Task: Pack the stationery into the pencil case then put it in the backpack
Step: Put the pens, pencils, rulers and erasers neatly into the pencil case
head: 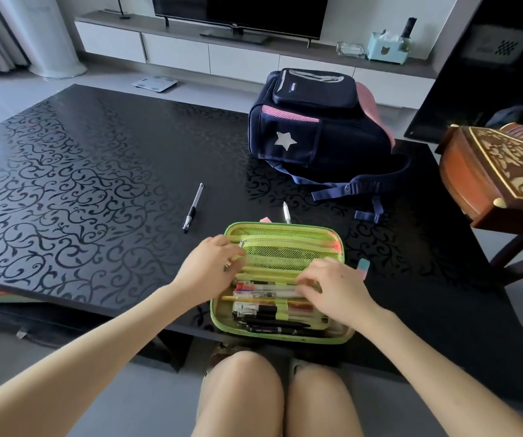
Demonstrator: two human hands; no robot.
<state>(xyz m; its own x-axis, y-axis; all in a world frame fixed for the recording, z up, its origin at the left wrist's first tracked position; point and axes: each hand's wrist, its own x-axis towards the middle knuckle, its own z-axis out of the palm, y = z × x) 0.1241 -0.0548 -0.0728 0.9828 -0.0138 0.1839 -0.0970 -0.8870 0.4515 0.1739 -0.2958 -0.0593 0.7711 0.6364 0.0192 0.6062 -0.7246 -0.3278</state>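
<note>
Pencil case lies open. Your left hand presses its side; your right hand pinches a pen. Slide it gently under the band.

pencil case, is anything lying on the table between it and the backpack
Yes: a white pen and a small pink item lie just past the far edge of the pencil case, and the straps of the backpack trail across the table there.

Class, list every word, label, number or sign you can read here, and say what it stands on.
No text is legible.
Backpack label: blurred.
Television logo: too small.
Print on pens in pencil case: too small.
Star, no words: on backpack.
</note>
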